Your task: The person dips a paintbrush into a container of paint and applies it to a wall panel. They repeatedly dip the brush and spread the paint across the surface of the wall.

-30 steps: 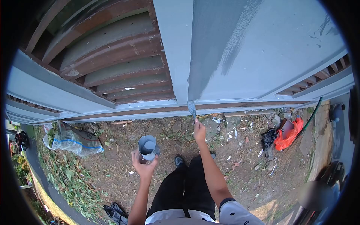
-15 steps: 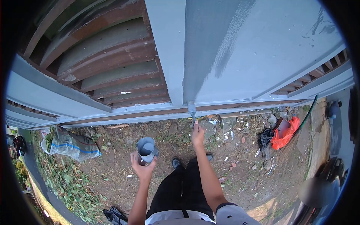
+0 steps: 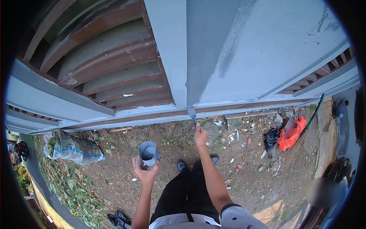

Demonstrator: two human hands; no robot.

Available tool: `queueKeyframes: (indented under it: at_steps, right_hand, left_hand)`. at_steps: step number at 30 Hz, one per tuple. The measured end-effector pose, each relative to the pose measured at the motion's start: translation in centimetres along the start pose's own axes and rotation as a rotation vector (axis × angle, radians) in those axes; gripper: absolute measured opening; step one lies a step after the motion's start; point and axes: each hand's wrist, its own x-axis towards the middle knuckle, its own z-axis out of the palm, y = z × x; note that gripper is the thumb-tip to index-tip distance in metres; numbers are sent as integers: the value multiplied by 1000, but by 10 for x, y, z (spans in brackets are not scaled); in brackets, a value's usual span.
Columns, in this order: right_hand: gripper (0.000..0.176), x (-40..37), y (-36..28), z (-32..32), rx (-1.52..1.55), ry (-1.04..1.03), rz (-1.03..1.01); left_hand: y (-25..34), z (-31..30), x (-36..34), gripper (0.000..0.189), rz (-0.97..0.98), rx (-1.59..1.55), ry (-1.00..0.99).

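Note:
A paintbrush [image 3: 192, 113] is gripped by its handle in my right hand [image 3: 200, 136]. Its grey-coated bristles point up at the bottom edge of the wall [image 3: 236, 76], right by the corner where a darker, wet-looking grey strip [image 3: 204, 45] comes down. Brushed streaks of the same grey fade out to the right of that strip. My left hand [image 3: 145, 170], fingers wrapped round the lower part, holds up a grey cup [image 3: 147, 151] with grey paint inside. The cup is tilted slightly, its mouth facing me, over the ground left of my legs.
Brown louvred slats [image 3: 114, 68] fill the wall's upper left. On the ground lie a clear sack [image 3: 78, 149] at left, an orange bag [image 3: 292, 133] and a black bag [image 3: 271, 139] at right, and another black bag [image 3: 119, 219] low down. Rubble and paint flakes are scattered along the wall base.
The brush tip has shifted slightly left and down along the wall's bottom edge, and the brush leans more to the left. The cup stays almost in place.

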Motion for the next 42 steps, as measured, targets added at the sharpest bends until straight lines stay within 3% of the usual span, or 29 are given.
queueKeyframes:
  at_steps: [4,7,9,15,21,29,34,36,39,42]
  right_hand:
    - [60,12,14,-7,-61,34,1]
    - [59,23,28,-14,64,139,16]
    - [58,30,37,-19,180,197,132]
    - [49,25,39,2,296,221,76]
    - [52,-13,-6,15,79,42,-64]
    - [50,39,37,-28,235,97,88]
    - [57,23,14,-31,137,125,118]
    - [57,15,10,-28,56,-33,105]
    - [57,7,-6,-27,-25,-75,121]
    - [55,15,-17,-26,121,36,161]
  left_hand:
    - [4,0,2,53,12,30,7]
    - [1,-3,3,53,30,68,7]
    - [1,-3,3,52,12,44,12]
    - [-2,2,3,52,-16,33,6]
    - [1,8,4,50,-28,-14,-4]
    - [1,3,9,49,-1,11,21]
    - [-10,0,5,51,-38,24,14]
    - [-12,3,4,52,-23,1,20]
    - [-4,4,5,52,-3,1,24]
    - [-7,4,7,52,29,25,21]
